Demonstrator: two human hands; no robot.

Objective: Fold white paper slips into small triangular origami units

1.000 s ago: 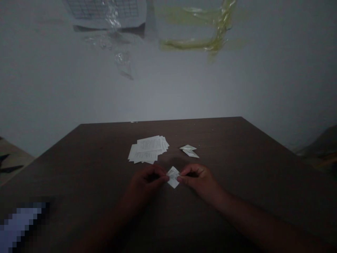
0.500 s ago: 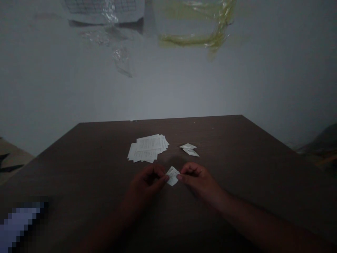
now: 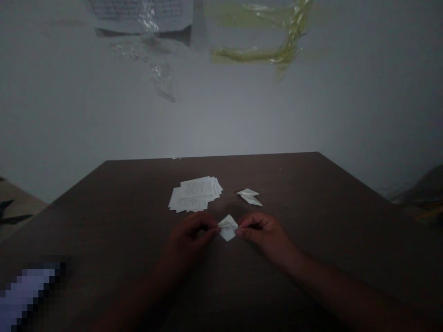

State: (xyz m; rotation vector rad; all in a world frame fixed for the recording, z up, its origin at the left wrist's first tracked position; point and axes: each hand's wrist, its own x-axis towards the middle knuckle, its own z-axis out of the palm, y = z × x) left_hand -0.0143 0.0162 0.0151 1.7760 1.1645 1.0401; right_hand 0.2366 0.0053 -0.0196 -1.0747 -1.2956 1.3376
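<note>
Between my two hands is a small folded piece of paper (image 3: 228, 234), diamond-shaped, with print on its upper part and a plain lower part. My left hand (image 3: 190, 237) pinches its left corner between thumb and fingers. On the opposite corner, my right hand (image 3: 265, 233) has the same kind of pinch. Beyond my left hand lies a loose stack of printed paper sheets (image 3: 195, 193). Two folded paper pieces (image 3: 249, 197) rest on the table past my right hand, one overlapping the other.
The dark brown wooden table (image 3: 328, 207) reaches back to a pale wall (image 3: 242, 110). Yellow tape (image 3: 249, 55) and clear tape hold sheets on the wall. A pixelated, light-coloured object (image 3: 27, 290) is at the lower left. A small white scrap (image 3: 176, 158) lies at the table's back edge.
The paper between my fingers now shows a plain lower part and a printed upper part, where print covered more of it before. Both hands keep their pinch, nearly in place.
</note>
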